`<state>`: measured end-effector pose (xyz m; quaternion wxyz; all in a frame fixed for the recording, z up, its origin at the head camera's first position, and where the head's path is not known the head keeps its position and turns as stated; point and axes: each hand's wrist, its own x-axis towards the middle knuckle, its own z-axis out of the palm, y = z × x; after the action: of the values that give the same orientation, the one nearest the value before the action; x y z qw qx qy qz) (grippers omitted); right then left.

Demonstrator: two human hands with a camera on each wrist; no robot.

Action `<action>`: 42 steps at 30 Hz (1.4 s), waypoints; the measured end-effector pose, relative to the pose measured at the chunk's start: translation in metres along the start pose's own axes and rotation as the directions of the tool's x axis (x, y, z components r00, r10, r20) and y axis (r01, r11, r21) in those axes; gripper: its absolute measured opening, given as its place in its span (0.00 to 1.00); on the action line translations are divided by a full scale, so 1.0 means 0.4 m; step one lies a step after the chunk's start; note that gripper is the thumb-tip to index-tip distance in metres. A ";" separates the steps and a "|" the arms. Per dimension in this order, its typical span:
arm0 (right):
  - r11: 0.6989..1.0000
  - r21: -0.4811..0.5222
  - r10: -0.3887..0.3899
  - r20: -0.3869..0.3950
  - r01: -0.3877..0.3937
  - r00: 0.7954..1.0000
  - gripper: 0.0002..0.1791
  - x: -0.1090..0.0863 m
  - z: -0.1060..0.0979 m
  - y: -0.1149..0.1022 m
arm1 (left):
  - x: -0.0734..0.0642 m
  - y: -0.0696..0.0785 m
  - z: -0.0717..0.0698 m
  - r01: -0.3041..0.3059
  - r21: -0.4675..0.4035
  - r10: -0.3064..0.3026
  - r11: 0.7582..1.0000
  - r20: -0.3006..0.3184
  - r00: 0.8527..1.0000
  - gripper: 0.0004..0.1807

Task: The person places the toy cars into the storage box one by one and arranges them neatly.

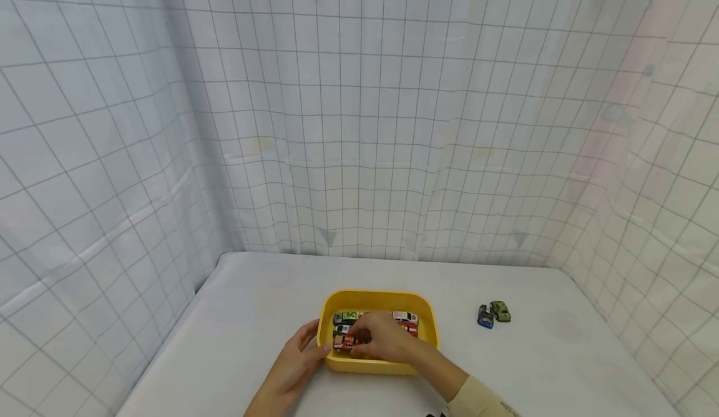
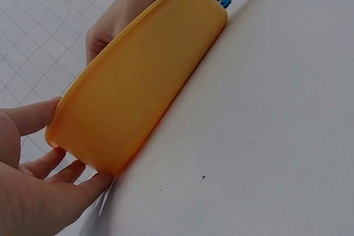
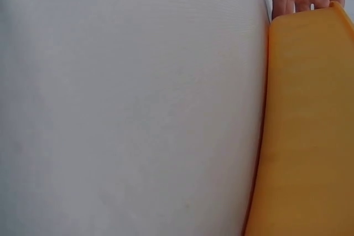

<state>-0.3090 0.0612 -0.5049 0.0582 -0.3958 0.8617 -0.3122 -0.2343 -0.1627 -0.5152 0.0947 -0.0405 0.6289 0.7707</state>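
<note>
A yellow plastic bin stands on the white table with several small toy cars inside. My left hand holds its left end; in the left wrist view the thumb lies at the rim and the fingers rest against the outer wall. My right hand reaches into the bin, thumb and forefinger at the right end of a red toy car near the front left corner. Behind that car are a green toy car and a white-and-green one. The right hand covers the bin's middle.
To the right of the bin, a blue toy car and a green toy car sit side by side on the table. White grid-patterned curtains enclose the table at the back and both sides.
</note>
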 end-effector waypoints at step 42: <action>0.999 0.052 0.001 -0.051 0.001 0.999 0.16 -0.043 -0.083 0.016 | 0.006 -0.007 0.007 0.009 0.022 -0.008 1.000 -0.048 0.999 0.44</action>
<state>-0.3130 0.0932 -0.4847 0.0465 -0.3860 0.8546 -0.3443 -0.2358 -0.1593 -0.5176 0.0833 -0.0606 0.6392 0.7621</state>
